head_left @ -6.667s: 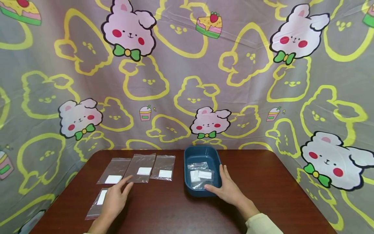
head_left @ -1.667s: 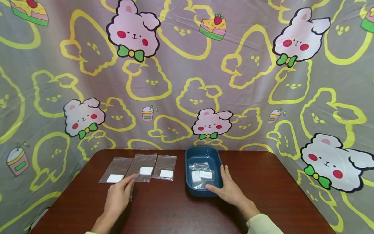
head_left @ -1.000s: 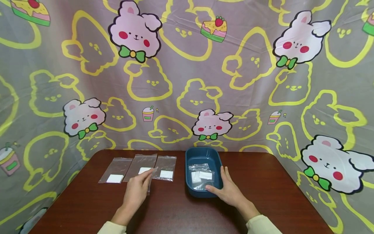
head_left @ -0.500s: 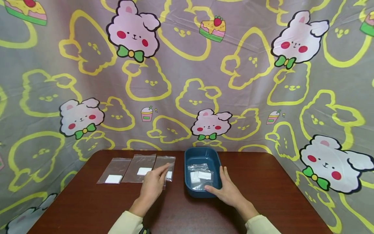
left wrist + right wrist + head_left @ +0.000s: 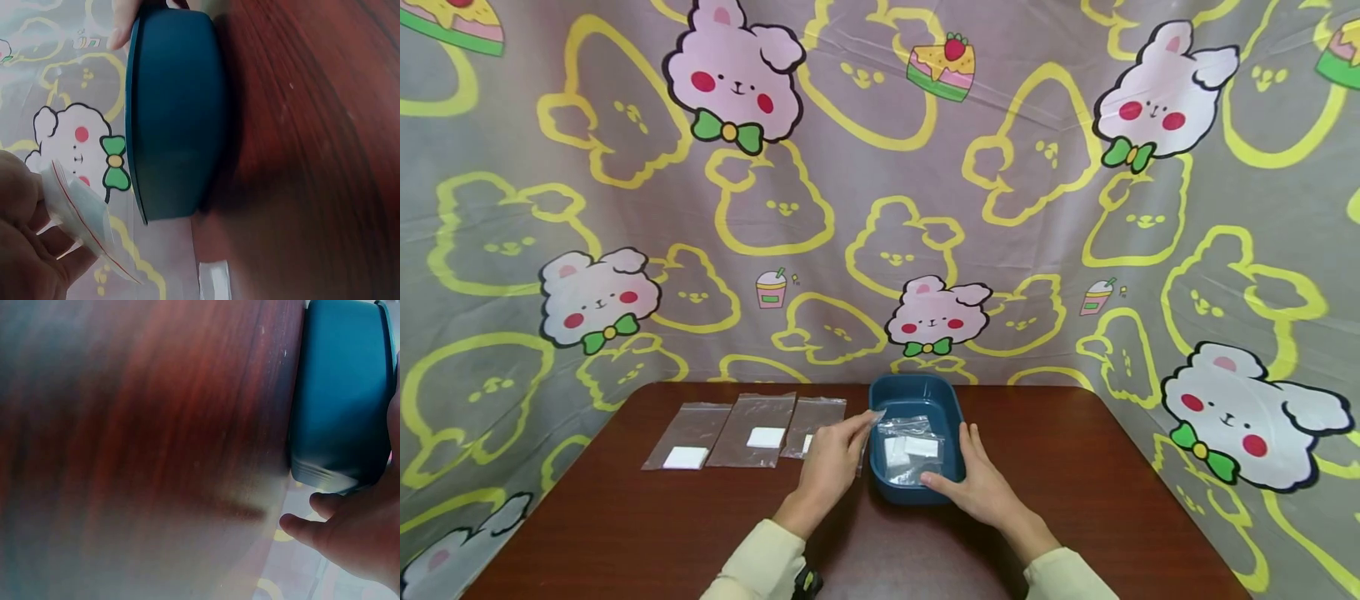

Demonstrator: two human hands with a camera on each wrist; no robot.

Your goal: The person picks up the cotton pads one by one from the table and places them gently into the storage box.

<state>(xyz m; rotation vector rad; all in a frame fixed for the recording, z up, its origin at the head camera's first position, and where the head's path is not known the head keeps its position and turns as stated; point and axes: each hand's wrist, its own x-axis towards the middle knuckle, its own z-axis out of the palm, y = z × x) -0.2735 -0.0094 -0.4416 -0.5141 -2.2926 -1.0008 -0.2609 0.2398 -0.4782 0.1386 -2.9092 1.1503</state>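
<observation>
My left hand (image 5: 831,467) pinches a clear zip bag (image 5: 78,206) by its top edge, just left of the blue plastic bin (image 5: 917,497). A red line runs along the bag's seal in the left wrist view. Most of this bag is hidden behind the hand in the head view. My right hand (image 5: 988,492) grips the bin's near right corner, thumb over the rim and fingers along the outer wall. Inside the bin lie several overlapping zip bags (image 5: 912,450) with white rectangular pieces in them.
Three more zip bags lie in a row at the table's back left: a left one (image 5: 696,425), a middle one (image 5: 752,417) and a right one (image 5: 820,410), each with a white piece. A patterned curtain (image 5: 850,183) hangs behind the brown table (image 5: 647,533).
The left hand took up the zip bag from the table's near left and carried it rightward past the row to the bin's left rim. The right hand has stayed on the bin.
</observation>
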